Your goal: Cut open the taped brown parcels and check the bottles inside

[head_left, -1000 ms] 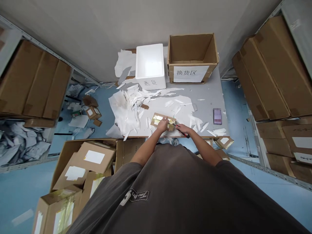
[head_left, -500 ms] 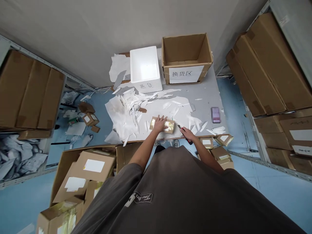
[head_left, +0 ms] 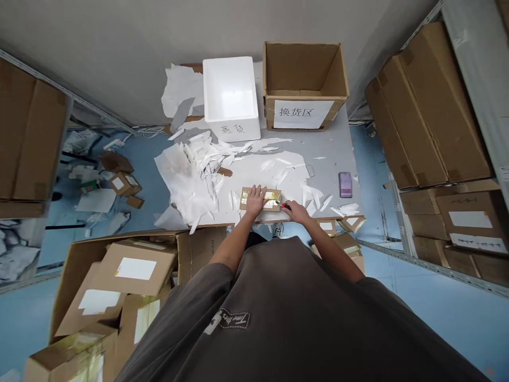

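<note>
A small cardboard box (head_left: 269, 207) with shiny yellowish tape lies flat near the front edge of the table. Across its left half rests my left hand (head_left: 255, 200), fingers stretched over the top and pressing it down. My right hand (head_left: 296, 211) is closed around a red and black utility knife (head_left: 286, 206). The knife's tip is at the right end of the box, on or just above its tape; I cannot tell which. Torn white paper scraps (head_left: 312, 194) lie to the right of the box.
A white foam box (head_left: 234, 127) and an open cardboard carton (head_left: 336, 109) stand at the table's back. A heap of torn paper (head_left: 186, 180) covers the left side. A phone (head_left: 345, 185) lies at right. A large carton of parcels (head_left: 63, 286) stands lower left; shelves flank both sides.
My right hand has moved left with the utility knife, bringing its tip from beside the box onto or over its right end. My left hand stays on the box. The view has shifted slightly.
</note>
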Demonstrator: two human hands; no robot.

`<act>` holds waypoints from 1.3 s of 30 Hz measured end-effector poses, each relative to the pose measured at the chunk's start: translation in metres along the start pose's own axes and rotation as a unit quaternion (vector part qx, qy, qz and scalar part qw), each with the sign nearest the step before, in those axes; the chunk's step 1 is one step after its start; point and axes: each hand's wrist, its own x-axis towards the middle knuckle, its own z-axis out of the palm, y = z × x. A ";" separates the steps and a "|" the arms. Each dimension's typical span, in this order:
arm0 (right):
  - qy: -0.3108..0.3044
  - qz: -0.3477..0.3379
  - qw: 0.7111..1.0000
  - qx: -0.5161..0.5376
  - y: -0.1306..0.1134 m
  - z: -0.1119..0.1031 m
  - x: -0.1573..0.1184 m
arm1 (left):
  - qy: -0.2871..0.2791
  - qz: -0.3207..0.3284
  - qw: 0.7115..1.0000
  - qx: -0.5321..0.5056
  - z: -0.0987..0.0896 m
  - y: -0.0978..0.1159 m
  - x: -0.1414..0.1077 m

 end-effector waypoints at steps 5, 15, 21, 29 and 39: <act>0.026 0.015 0.997 -0.065 -0.017 0.004 0.007 | 0.009 -0.020 1.000 -0.019 0.011 0.004 -0.007; 0.086 0.100 0.986 -0.100 -0.011 0.008 -0.007 | 0.032 -0.012 0.999 -0.037 0.014 0.014 -0.006; 0.105 0.148 0.982 -0.058 -0.004 0.009 -0.016 | 0.019 -0.024 0.998 -0.060 0.015 0.014 -0.005; 0.143 0.124 0.978 -0.084 0.069 -0.034 -0.052 | 0.109 -0.033 0.990 -0.083 0.032 0.003 0.006; 0.093 0.022 0.992 -0.085 -0.029 0.012 0.030 | 0.140 -0.023 0.989 -0.051 0.039 0.002 0.005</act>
